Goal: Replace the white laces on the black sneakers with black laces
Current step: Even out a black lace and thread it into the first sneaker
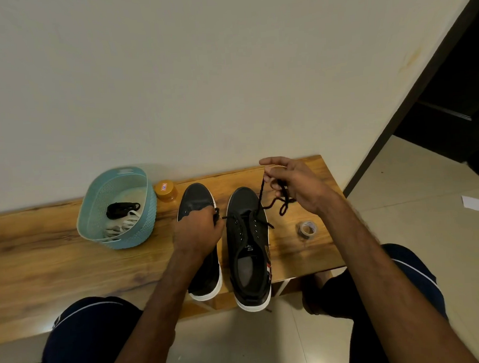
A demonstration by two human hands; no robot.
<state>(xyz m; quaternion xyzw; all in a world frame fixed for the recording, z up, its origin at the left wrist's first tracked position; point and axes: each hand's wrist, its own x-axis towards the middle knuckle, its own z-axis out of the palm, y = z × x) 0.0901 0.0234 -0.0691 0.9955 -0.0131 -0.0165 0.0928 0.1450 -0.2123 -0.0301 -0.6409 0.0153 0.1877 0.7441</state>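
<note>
Two black sneakers with white soles stand side by side on a wooden bench [42,247], toes toward the wall. The right sneaker [249,253] has a black lace [260,199] threaded through its front eyelets. My right hand [294,184] is raised above and to the right of its toe and pinches one lace end, with slack looping below the hand. My left hand [198,229] lies over the left sneaker [196,194] and grips the other lace end beside the right sneaker's eyelets. A teal basket [95,205] holds a bundled black lace [122,209] and white laces [121,226].
An orange-lidded jar [165,189] stands between the basket and the left sneaker. A roll of clear tape [307,229] lies on the bench right of the shoes. My knees sit below the bench's front edge. A wall runs behind, a tiled floor and dark doorway lie to the right.
</note>
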